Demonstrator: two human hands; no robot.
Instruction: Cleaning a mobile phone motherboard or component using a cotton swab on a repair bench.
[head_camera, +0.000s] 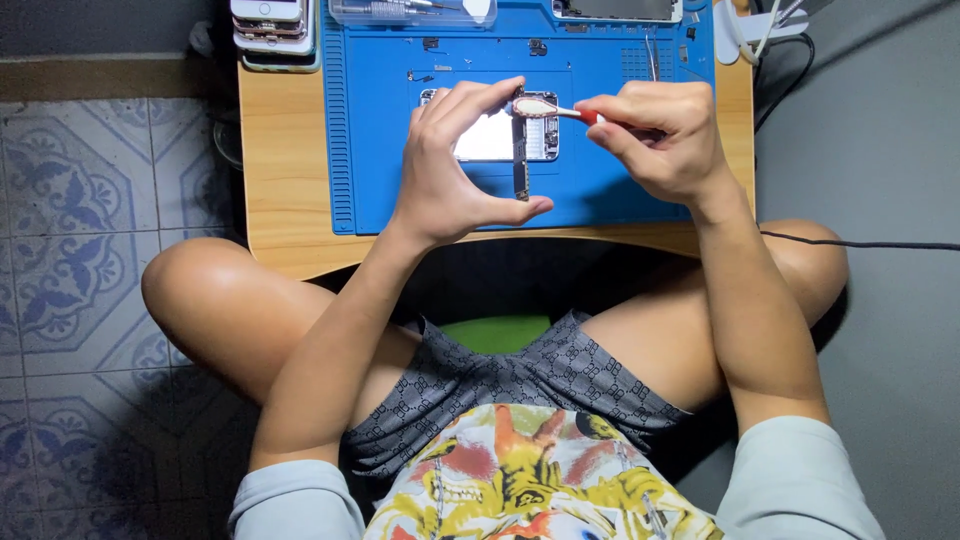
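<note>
While the left hand (450, 165) pinches the circuit board (521, 150) upright, the brush (545, 108) touches its top.

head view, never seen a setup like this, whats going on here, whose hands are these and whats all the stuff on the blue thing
This is one picture from a camera worn on a person's head, looking down at their own hands and crossed legs. They sit on the floor at a low wooden table with a blue mat on it. The left hand pinches a narrow circuit board upright by its ends. The right hand holds a small brush against the board's top. An opened phone lies beneath, and a stack of phones sits at the table's far left corner.
</note>
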